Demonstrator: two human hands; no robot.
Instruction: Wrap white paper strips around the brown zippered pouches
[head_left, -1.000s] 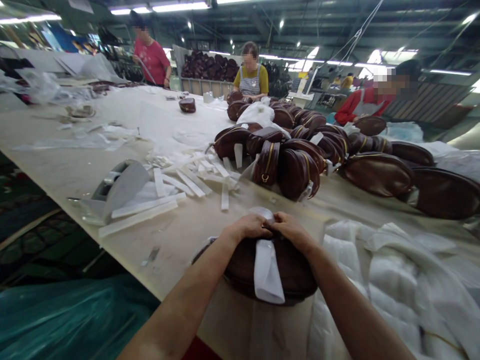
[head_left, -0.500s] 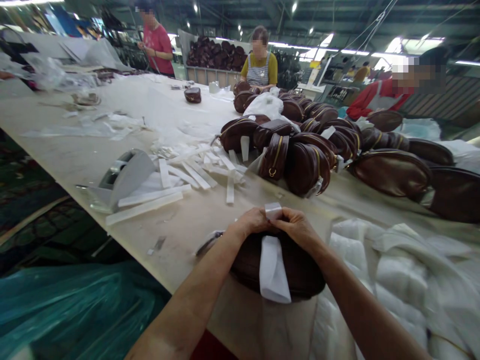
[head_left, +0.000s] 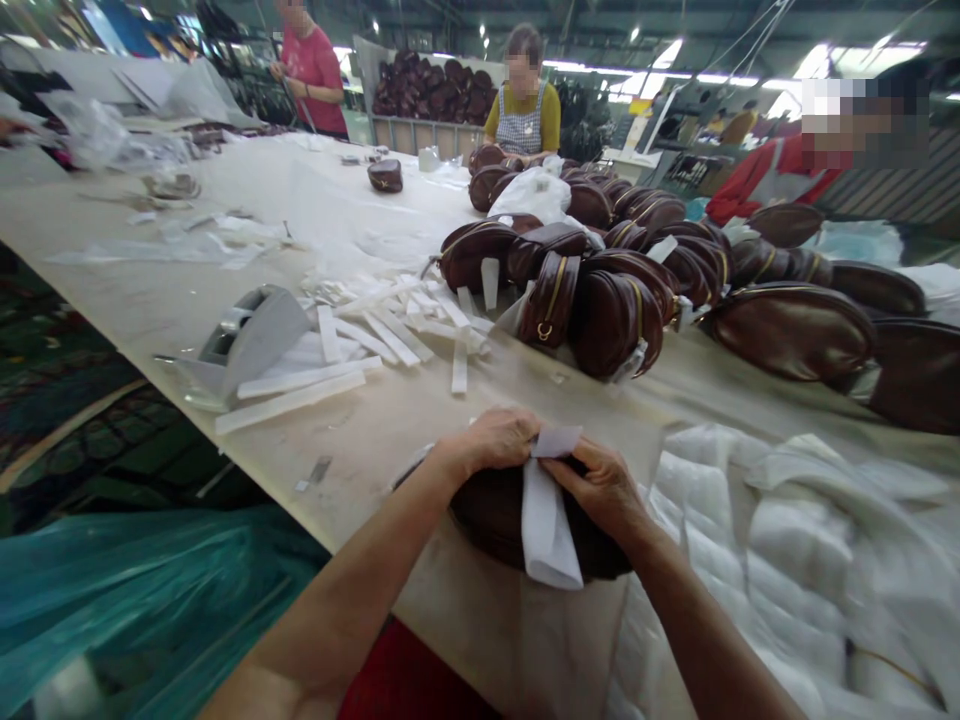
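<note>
In front of me a dark brown leather bag (head_left: 487,515) lies on the worktable. A white paper strip (head_left: 551,530) runs over its near side, and its upper end stands out between my hands. My left hand (head_left: 501,437) is closed at the bag's far edge, fingers bent against the left side of the strip's end. From the right, my right hand (head_left: 600,480) pinches the strip with thumb and fingers. The hands nearly meet there. The bag's far edge is partly hidden behind them.
Loose white strips (head_left: 397,330) lie beside a tape dispenser (head_left: 255,335). Many finished brown bags (head_left: 615,310) are piled beyond my hands. White padded wrapping (head_left: 795,540) spreads at the right; a teal plastic sheet (head_left: 150,590) hangs at lower left. Co-workers (head_left: 525,100) stand across the table.
The strip's upper end has come down toward me and now meets the long part over the bag. My right hand has shifted slightly right and nearer; my left hand moved a little left.
</note>
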